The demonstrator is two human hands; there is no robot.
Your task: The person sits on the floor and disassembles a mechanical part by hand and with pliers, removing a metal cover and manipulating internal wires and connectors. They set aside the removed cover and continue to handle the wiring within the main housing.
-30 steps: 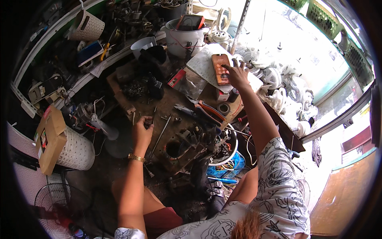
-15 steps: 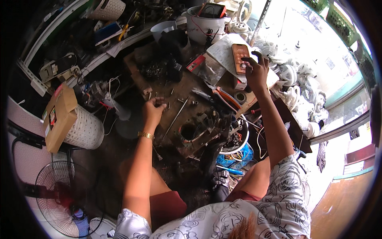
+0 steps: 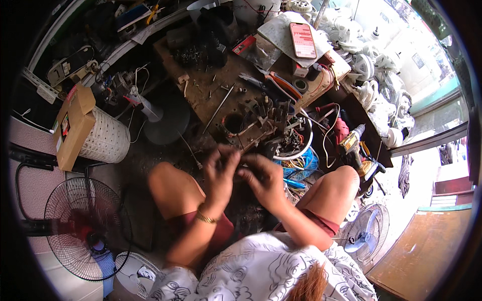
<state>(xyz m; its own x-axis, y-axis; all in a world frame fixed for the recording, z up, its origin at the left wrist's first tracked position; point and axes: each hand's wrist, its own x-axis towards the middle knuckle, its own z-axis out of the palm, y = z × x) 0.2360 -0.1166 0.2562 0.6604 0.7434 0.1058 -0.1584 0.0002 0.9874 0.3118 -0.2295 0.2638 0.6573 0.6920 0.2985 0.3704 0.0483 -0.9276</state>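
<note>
Round-mouthed part sits near the front edge of your workbench, just beyond your hands. Your left hand and right hand are close together before you, fingers curled; blur hides whether they touch or pinch anything, so cannot tell. Step, as judged: two-handed fingertip work, calling for steady, precise control. Farther out lie a slim rod, orange-handled pliers, then a phone, pink screen lit, text too small to read. Leftward, a cardboard box bears a dark label, wording unclear.
</note>
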